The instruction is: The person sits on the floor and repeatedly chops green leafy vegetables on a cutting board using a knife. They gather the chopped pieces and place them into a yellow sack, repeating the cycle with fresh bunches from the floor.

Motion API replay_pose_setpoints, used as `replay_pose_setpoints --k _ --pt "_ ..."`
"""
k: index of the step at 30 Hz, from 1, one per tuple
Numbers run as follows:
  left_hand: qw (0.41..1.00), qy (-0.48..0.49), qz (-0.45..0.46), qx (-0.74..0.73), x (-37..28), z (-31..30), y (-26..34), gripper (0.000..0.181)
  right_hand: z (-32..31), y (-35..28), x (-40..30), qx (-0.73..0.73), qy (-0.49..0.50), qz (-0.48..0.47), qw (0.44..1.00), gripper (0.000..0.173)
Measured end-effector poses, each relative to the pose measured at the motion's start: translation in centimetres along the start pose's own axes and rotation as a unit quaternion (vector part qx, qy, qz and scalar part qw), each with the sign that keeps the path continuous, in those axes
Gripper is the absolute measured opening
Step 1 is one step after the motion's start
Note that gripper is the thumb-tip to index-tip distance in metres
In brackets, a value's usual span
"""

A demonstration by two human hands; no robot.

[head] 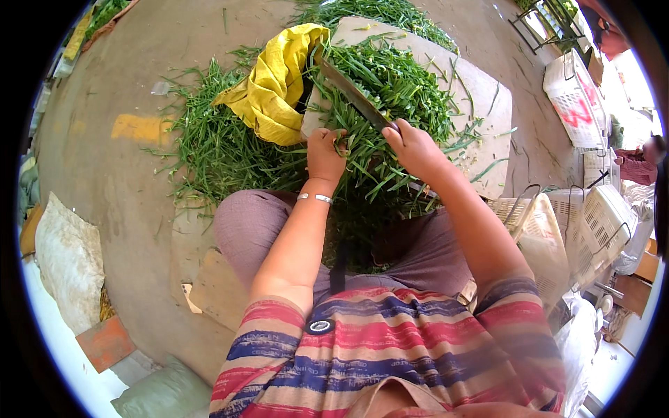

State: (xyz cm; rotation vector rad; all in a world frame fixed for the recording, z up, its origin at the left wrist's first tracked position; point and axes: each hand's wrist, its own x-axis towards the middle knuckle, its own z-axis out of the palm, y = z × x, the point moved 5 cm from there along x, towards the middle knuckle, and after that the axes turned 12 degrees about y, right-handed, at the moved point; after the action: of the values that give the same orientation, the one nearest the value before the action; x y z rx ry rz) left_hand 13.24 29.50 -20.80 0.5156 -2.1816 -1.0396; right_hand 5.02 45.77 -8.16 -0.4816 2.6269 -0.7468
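Observation:
My right hand grips the handle of a long-bladed knife. The blade points up and to the left, over a heap of cut leafy greens that look like chives. My left hand is closed on a few green stalks at the heap's near left edge, below the blade. Beneath the heap is a pale flat board. A yellow woven sack lies crumpled at the board's left, its dark mouth facing the heap.
Loose greens spread over the floor at left, and another pile lies beyond the board. White plastic crates stand at right. Cardboard lies by my left knee; a pale sack is farther left. Part of another person shows at the right rim.

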Motion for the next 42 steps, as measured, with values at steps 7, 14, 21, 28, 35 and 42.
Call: replay_pose_setpoints --k 7,14,21,28,35,42 --pt "0.992 0.012 -0.121 -0.046 -0.3 0.1 -0.2 0.028 -0.9 3.5 -5.5 -0.112 -0.034 0.001 0.993 0.041" --pt "0.994 -0.030 -0.101 -0.005 -0.4 0.2 -0.3 0.018 6.2 3.4 -1.0 -0.049 0.006 0.013 0.999 0.045" --pt "0.998 -0.012 -0.006 0.054 -0.4 -0.7 0.9 0.022 4.1 2.5 1.3 -0.011 0.002 0.038 0.999 0.046" --pt "0.991 0.005 -0.131 -0.028 -1.1 -0.9 -0.8 0.020 0.6 2.0 -6.3 -0.079 -0.048 0.015 0.996 0.042" --pt "0.997 0.018 -0.074 -0.001 -0.9 -1.0 -0.4 0.011 6.6 2.9 -1.8 -0.041 -0.019 0.003 0.999 0.044" --pt "0.997 -0.024 0.022 0.074 -3.0 -0.9 1.9 0.048 7.9 2.3 0.4 -0.046 -0.009 -0.005 0.999 0.047"
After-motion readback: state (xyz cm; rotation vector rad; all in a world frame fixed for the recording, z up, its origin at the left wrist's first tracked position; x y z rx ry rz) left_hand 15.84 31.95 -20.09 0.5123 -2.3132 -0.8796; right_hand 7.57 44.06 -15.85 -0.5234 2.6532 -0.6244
